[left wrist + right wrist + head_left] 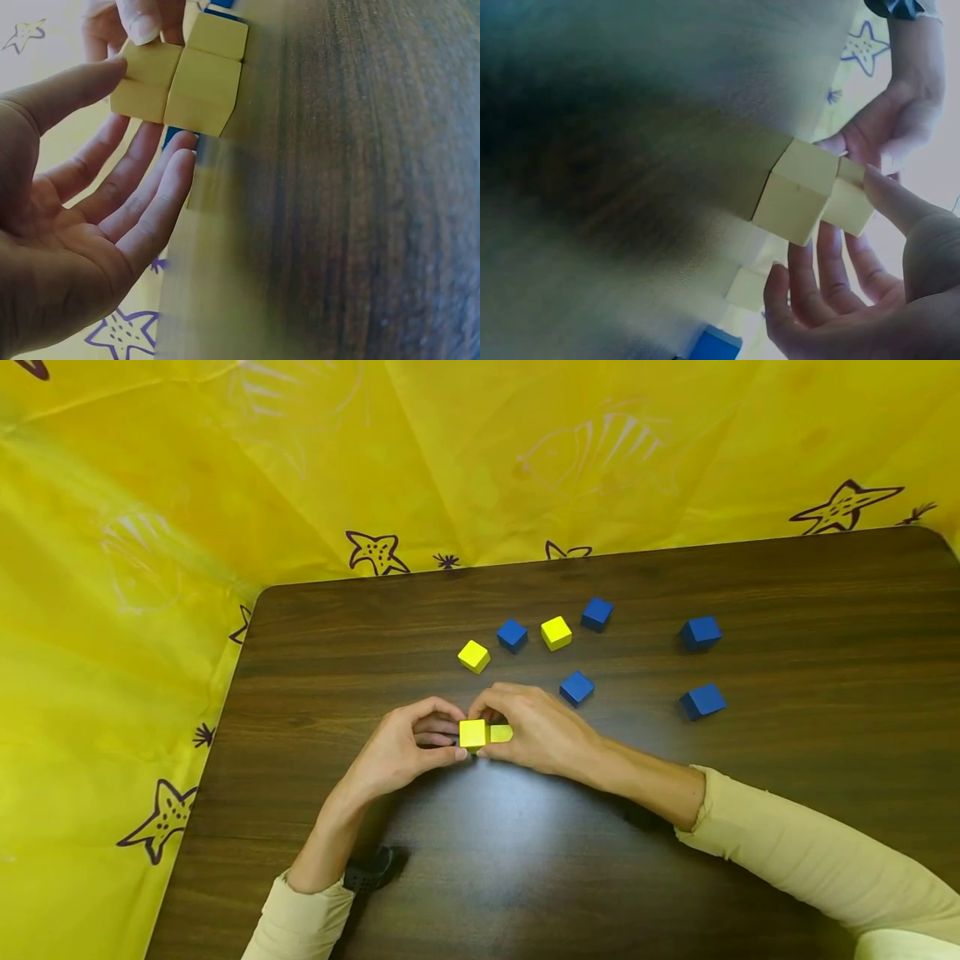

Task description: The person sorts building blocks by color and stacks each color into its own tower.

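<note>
Three yellow cubes make a small stack near the middle of the table. The upper cube (473, 734) sits over two lower ones; the right lower cube (501, 733) shows its top beside it in the head view. In the left wrist view, the left lower cube (202, 94) stands against its neighbour. My left hand (405, 743) pinches the upper cube from the left, thumb at its near side and fingers behind. From the right, my right hand (543, 731) also pinches it, thumb (892, 199) on its near side and index finger at the far side, arching over the right lower cube.
Behind the hands lie two loose yellow cubes (556, 633) and several blue cubes (577, 688), two of them farther right. The brown table (480, 860) ends at a yellow cloth (450, 460) printed with fish and starfish. A black device (375, 868) is at the left wrist.
</note>
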`<act>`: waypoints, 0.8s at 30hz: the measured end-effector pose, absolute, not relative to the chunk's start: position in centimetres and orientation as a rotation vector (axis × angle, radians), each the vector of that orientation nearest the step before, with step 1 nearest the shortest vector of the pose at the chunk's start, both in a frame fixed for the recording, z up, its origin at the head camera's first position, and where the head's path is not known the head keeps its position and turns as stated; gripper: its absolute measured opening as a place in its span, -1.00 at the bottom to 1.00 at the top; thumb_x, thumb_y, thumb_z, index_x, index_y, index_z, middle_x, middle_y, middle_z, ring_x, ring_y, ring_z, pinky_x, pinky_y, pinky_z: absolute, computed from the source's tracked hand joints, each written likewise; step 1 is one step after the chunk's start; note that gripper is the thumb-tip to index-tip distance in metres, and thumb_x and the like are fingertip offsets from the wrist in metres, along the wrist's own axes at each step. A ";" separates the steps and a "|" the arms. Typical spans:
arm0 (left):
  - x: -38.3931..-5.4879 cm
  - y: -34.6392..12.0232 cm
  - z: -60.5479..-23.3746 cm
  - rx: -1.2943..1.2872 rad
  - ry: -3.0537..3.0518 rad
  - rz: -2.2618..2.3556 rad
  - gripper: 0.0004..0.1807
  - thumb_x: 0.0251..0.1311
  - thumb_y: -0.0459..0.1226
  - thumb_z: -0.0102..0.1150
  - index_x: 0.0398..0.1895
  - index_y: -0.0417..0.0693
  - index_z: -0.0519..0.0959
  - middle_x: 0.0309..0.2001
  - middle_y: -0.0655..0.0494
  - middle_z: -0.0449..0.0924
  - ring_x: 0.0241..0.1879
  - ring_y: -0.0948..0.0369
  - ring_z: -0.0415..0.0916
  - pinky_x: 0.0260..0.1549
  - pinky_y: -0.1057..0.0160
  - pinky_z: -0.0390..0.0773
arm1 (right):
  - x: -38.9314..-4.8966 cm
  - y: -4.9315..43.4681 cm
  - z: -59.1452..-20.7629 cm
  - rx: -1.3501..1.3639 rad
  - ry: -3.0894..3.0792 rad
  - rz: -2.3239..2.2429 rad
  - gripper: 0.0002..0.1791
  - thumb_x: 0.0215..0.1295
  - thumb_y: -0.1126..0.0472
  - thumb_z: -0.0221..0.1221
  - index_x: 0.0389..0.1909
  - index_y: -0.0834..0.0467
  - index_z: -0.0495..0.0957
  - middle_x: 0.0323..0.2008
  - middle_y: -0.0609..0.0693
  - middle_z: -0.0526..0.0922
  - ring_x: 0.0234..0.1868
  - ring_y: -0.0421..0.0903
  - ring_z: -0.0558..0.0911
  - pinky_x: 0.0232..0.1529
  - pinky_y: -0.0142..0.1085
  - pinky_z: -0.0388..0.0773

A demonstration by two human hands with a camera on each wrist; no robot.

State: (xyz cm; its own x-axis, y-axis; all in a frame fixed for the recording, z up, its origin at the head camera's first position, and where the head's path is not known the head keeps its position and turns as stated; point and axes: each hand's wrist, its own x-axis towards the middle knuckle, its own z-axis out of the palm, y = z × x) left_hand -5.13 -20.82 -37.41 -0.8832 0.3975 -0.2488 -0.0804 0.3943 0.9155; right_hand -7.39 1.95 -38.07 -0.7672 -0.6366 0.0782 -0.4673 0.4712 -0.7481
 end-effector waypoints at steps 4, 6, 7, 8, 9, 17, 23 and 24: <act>-5.1 -20.9 -37.3 0.276 2.221 1.503 -0.60 0.07 -0.44 0.44 0.00 -0.16 0.57 -0.03 -0.12 0.63 -0.07 0.04 0.67 -0.07 0.20 0.67 | -7.3 1.9 -38.0 -0.947 2.528 -1.161 -0.65 0.07 0.13 0.49 -0.12 -0.01 0.62 -0.22 -0.20 0.62 -0.20 -0.22 0.61 -0.19 -0.33 0.55; -5.1 -20.9 -37.3 0.275 2.217 1.505 -0.61 0.08 -0.44 0.43 0.00 -0.16 0.57 -0.03 -0.12 0.63 -0.07 0.04 0.67 -0.07 0.21 0.68 | -7.3 1.9 -38.0 -0.948 2.533 -1.155 -0.65 0.07 0.12 0.49 -0.12 -0.02 0.62 -0.22 -0.21 0.61 -0.20 -0.23 0.61 -0.19 -0.33 0.55; -5.1 -20.9 -37.3 0.273 2.215 1.507 -0.61 0.09 -0.44 0.42 0.00 -0.17 0.56 -0.03 -0.13 0.63 -0.08 0.03 0.67 -0.08 0.21 0.68 | -7.2 2.0 -38.0 -0.949 2.535 -1.153 -0.64 0.07 0.11 0.49 -0.11 -0.02 0.62 -0.22 -0.21 0.62 -0.20 -0.23 0.60 -0.19 -0.34 0.55; -5.1 -20.9 -37.3 0.270 2.212 1.510 -0.62 0.10 -0.44 0.42 0.00 -0.17 0.56 -0.04 -0.13 0.63 -0.08 0.03 0.67 -0.09 0.21 0.68 | -7.2 2.0 -38.0 -0.950 2.536 -1.153 -0.63 0.06 0.11 0.50 -0.10 -0.02 0.62 -0.21 -0.21 0.62 -0.20 -0.24 0.61 -0.19 -0.34 0.55; -5.0 -20.9 -37.3 0.268 2.210 1.511 -0.62 0.10 -0.44 0.41 0.00 -0.17 0.56 -0.04 -0.13 0.63 -0.08 0.03 0.67 -0.09 0.21 0.68 | -7.2 2.1 -37.9 -0.950 2.536 -1.153 -0.62 0.06 0.10 0.50 -0.10 -0.02 0.63 -0.21 -0.20 0.62 -0.19 -0.24 0.61 -0.18 -0.34 0.55; -5.1 -20.8 -37.5 0.278 2.208 1.514 -0.64 0.13 -0.43 0.40 0.00 -0.17 0.56 -0.04 -0.13 0.64 -0.08 0.03 0.67 -0.09 0.21 0.68 | -7.5 3.5 -37.7 -0.931 2.517 -1.190 -0.50 0.01 0.05 0.53 -0.02 0.07 0.62 -0.10 -0.09 0.66 -0.08 -0.15 0.64 -0.05 -0.27 0.59; -5.1 -20.9 -37.6 0.303 2.225 1.507 -0.65 0.13 -0.43 0.40 0.00 -0.18 0.56 -0.07 -0.12 0.64 -0.10 0.05 0.67 -0.08 0.20 0.68 | -7.9 4.3 -37.5 -0.957 2.518 -1.199 -0.51 0.05 0.01 0.51 -0.02 0.09 0.64 -0.07 -0.09 0.67 -0.06 -0.13 0.65 -0.03 -0.25 0.60; -5.1 -20.9 -37.6 0.309 2.228 1.505 -0.65 0.13 -0.43 0.39 -0.01 -0.18 0.57 -0.07 -0.11 0.64 -0.10 0.05 0.67 -0.08 0.20 0.68 | -7.9 4.4 -37.5 -0.963 2.522 -1.198 -0.52 0.05 0.01 0.50 -0.02 0.08 0.64 -0.08 -0.11 0.67 -0.06 -0.14 0.65 -0.03 -0.26 0.60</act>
